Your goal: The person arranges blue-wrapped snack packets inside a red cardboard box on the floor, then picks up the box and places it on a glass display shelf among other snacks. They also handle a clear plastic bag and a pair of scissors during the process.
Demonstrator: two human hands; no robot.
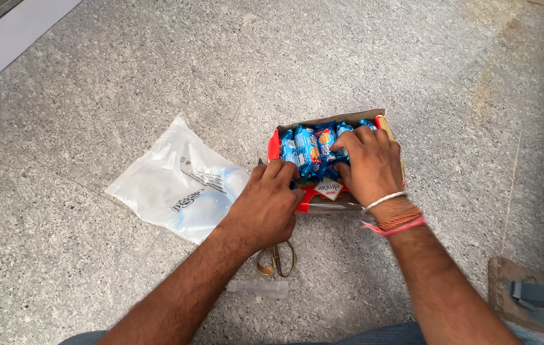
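A: Several blue snack packets (313, 148) fill the open cardboard box (387, 122), packed close side by side. The box is red and brown, its top is cut open, and it lies on the speckled stone floor (93, 76) in front of the person.

B: And the hands, where are they?

A: Both are at the box. The right hand (371, 165) reaches in from the near side, its fingers (356, 137) curled down over the packets and gripping a few of them. The left hand (269, 204) is at the near left corner of the box; its fingers (279, 170) are bent and pressed together against the packets and the box edge. If they pinch one packet, I cannot tell.

B: What is on the right wrist?

A: Some bangles and threads (395, 217), silver, orange and pink.

B: What lies around the box?

A: Just left of it, partly under the left hand, a clear plastic bag (170, 176) with dark print lies flat on the floor. It looks flattened; what is inside, I cannot tell. Near the left wrist there are scissors (277, 259) with golden handles, and just beside them a strip of clear plastic (258, 289). Well apart, at the lower right, a brown block with a grey metal piece (531, 297) sits on the floor.
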